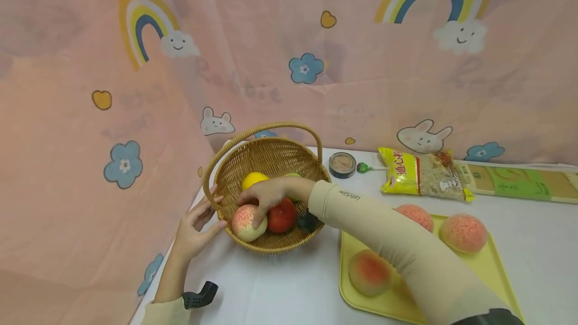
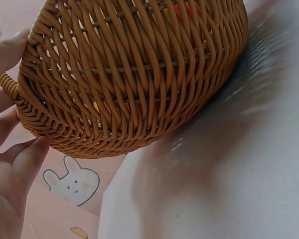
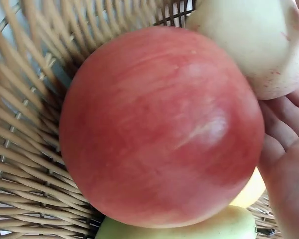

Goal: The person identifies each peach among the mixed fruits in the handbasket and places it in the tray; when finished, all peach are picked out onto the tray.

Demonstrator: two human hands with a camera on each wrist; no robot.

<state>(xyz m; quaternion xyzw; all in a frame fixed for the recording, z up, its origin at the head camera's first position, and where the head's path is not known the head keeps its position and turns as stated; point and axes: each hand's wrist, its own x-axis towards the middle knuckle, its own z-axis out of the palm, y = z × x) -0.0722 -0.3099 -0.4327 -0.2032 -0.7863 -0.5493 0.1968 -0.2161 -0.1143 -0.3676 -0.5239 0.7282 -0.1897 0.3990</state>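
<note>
A wicker basket (image 1: 275,251) with a tall handle stands on the white table, tilted so its inside shows. My left hand (image 1: 195,229) holds its left rim near the handle's foot; in the left wrist view fingers and thumb (image 2: 32,154) lie round that rim. Inside the basket, my right hand (image 1: 266,194) grips a pale peach with pink speckles (image 1: 246,224) from above. Beside the peach lies a red apple (image 3: 159,129), large in the right wrist view. A yellow fruit (image 1: 254,179), a green fruit with a stem (image 3: 189,226) and a dark item (image 1: 308,222) share the basket.
Under my right forearm lies a yellow tray (image 1: 345,285) with several peaches (image 1: 463,233), partly hidden. Along the back are a round tin (image 1: 342,164), a lollipop (image 1: 364,167), a yellow food bag (image 1: 424,174) and a long flat pack (image 1: 519,182). A patterned pink cloth (image 1: 271,39) hangs behind.
</note>
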